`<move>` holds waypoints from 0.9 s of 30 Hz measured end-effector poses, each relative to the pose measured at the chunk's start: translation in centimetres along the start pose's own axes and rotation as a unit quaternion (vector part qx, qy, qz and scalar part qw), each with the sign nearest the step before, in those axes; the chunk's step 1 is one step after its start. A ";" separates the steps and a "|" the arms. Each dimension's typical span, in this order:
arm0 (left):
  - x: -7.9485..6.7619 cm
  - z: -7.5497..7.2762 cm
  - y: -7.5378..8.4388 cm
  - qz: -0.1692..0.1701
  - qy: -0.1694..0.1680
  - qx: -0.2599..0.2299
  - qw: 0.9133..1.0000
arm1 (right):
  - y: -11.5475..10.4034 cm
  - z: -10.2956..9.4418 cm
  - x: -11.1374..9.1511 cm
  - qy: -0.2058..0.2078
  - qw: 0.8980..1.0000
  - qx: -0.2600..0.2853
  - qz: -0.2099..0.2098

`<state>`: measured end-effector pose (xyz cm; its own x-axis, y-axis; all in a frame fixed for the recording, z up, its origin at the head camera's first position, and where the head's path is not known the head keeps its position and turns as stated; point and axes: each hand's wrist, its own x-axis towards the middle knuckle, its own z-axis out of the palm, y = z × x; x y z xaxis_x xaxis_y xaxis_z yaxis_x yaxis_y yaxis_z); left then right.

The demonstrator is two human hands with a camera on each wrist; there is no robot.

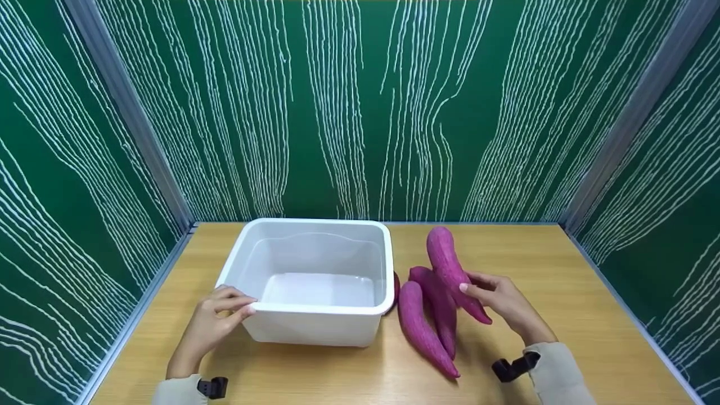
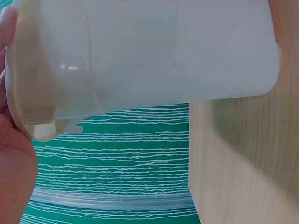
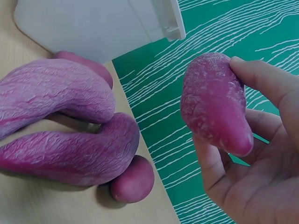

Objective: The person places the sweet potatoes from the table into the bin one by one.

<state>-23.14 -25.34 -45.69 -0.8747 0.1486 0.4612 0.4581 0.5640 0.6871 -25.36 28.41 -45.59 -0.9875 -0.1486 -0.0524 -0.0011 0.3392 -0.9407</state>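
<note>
My right hand point(image 1: 506, 301) grips a purple sweet potato point(image 1: 444, 256) between thumb and fingers; the right wrist view shows this sweet potato point(image 3: 215, 102) held up off the table. Two curved sweet potatoes, one in front point(image 1: 419, 326) and one behind it point(image 1: 441, 304), lie just left of that hand. Part of another sweet potato point(image 3: 84, 65) shows beside the tub, and a rounded sweet potato end point(image 3: 133, 179) pokes out past the curved pair. My left hand point(image 1: 216, 323) pinches the front left rim of a white plastic tub point(image 1: 315, 326), whose visible floor is bare.
A light wooden table point(image 1: 315, 374) carries everything. Green panels with white wavy lines point(image 1: 360, 112) enclose it at the back and sides, joined by grey metal posts point(image 1: 129, 112). A black strap device point(image 1: 514, 368) sits on each wrist.
</note>
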 end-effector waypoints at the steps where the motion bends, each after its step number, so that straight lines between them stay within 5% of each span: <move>1: 0.0 0.0 0.0 0.000 0.001 0.001 1.000 | -0.2 0.0 0.0 -0.002 1.000 -0.002 0.000; 9: 0.1 -0.1 0.2 -0.015 -0.005 0.007 1.000 | -1.7 0.4 0.5 -0.011 1.000 -0.009 0.018; 20: 0.0 -0.1 0.3 -0.019 -0.008 0.004 1.000 | -3.6 1.2 1.1 -0.040 0.999 0.005 -0.017; 27: -0.1 0.0 0.0 0.010 0.004 -0.005 1.000 | -4.5 1.6 1.8 -0.048 0.998 0.009 -0.041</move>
<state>-23.07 -25.35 -45.74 -0.8643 0.1520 0.4794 0.4765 0.5522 0.6841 -26.91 25.14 -42.00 -0.9648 -0.2627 -0.0061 -0.0775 0.3065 -0.9487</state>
